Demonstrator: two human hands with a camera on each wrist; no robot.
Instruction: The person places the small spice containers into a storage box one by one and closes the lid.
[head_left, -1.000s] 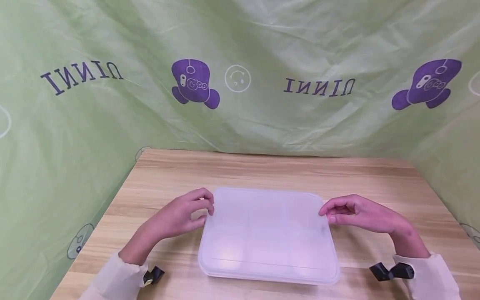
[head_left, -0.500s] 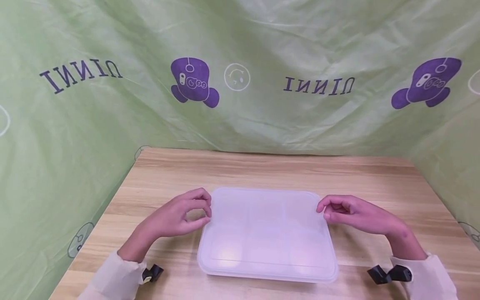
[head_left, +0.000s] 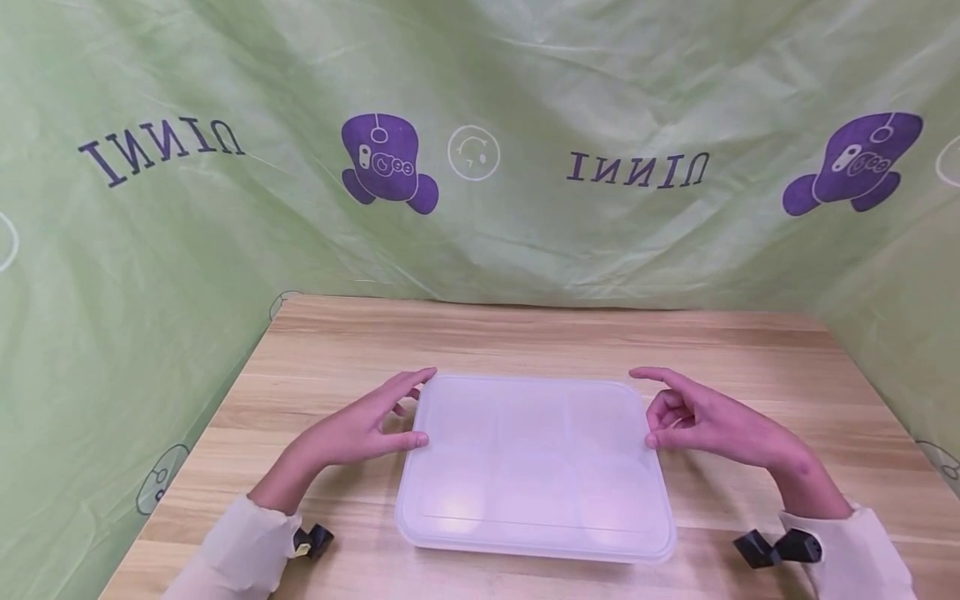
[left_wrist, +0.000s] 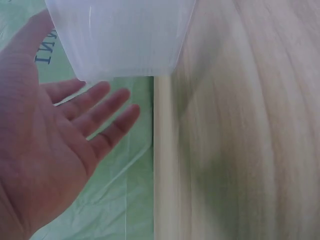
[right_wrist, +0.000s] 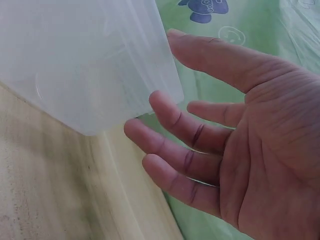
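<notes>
A translucent white plastic storage box (head_left: 532, 467) with a flat rounded lid lies near the middle of the table; faint divisions show through the lid. My left hand (head_left: 360, 429) is at its left side, thumb tip over the lid's edge and index finger reaching to the far left corner. In the left wrist view the other fingers (left_wrist: 115, 132) are spread loosely beside the box wall. My right hand (head_left: 720, 425) is at the right side, thumb tip right at the rim and index finger stretched toward the far right corner. Its remaining fingers (right_wrist: 172, 117) bend slightly by the box's lower edge.
The wood-grain table (head_left: 525, 333) runs back to a green cloth (head_left: 525, 250) printed with purple figures and lettering, which also hangs along both sides. Black wrist devices (head_left: 780, 548) sit at both pale sleeves (head_left: 855, 554).
Both index fingers have straightened out toward the box's far corners. The left thumb has moved onto the lid's edge. The box has stayed in nearly the same place.
</notes>
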